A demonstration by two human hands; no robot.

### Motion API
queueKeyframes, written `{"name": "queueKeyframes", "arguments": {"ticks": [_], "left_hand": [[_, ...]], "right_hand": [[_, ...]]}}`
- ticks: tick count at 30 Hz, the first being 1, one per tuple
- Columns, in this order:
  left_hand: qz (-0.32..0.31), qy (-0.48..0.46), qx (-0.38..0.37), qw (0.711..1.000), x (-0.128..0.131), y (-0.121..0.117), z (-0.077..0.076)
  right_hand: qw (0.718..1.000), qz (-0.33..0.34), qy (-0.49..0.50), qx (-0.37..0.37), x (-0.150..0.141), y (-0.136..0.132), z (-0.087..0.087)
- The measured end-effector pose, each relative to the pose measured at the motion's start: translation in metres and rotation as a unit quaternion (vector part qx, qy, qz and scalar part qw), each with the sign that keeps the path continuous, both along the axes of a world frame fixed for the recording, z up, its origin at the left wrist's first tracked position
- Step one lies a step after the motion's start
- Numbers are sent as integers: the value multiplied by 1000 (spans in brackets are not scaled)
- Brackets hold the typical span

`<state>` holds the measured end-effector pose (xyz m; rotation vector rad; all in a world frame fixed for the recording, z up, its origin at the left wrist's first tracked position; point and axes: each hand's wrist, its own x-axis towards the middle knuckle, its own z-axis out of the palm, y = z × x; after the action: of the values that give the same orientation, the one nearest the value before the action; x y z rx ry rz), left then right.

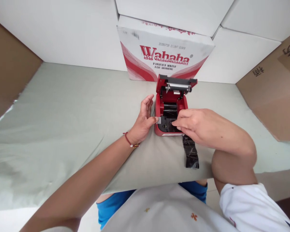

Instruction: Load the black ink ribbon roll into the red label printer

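A small red label printer (157, 129) sits on the cloth with its lid (177, 84) raised. Inside it lies a shiny black ribbon roll (170, 108). My left hand (145, 120) is at the printer's left side, thumb over the rim on a light grey tab (159, 120), fingers along the outer wall. My right hand (192, 124) reaches in over the right front corner, fingers pinched together at the black ribbon. From beneath that hand a creased strip of black ribbon (191, 154) hangs over the front onto the cloth. The right fingertips partly hide the printer's inside.
A white and red water carton (168, 53) stands right behind the printer. White boxes (82, 32) line the back. Brown cardboard boxes stand at the left (9, 71) and right (273, 90). A pale green cloth (70, 112) covers the table, whose front edge is near my body.
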<state>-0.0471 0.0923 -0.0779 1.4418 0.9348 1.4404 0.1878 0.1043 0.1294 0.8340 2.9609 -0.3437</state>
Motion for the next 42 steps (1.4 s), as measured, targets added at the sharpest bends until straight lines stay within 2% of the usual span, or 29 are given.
{"name": "queueKeyframes", "arguments": {"ticks": [3,6,8,13,18,28,38,40,42], "left_hand": [[-6,-18,7,1000,0,3,-5],[-14,-28,0,1000,0,3,-4],[-23,-31,-5,999,0,2,-2],[-32,-79,-25,996,2,1,5],[-40,-140,-69,987,6,-2,12],[-50,-145,-90,984,6,-3,14],[-51,-119,-74,989,5,-2,12],[-53,-125,-76,988,4,-2,12],[-55,-136,-83,986,4,-3,14]], "right_hand": [[997,-74,15,22,-8,14,-4],[983,-170,9,62,-18,31,-18],[979,-190,-16,65,-21,42,-28],[985,-150,-73,39,-24,56,-40],[980,-152,-122,24,-28,57,-35],[975,-159,-150,35,-31,55,-32],[976,-184,-113,36,-31,57,-42],[976,-193,-99,22,-30,57,-40],[978,-196,-71,-7,-23,54,-31]]}}
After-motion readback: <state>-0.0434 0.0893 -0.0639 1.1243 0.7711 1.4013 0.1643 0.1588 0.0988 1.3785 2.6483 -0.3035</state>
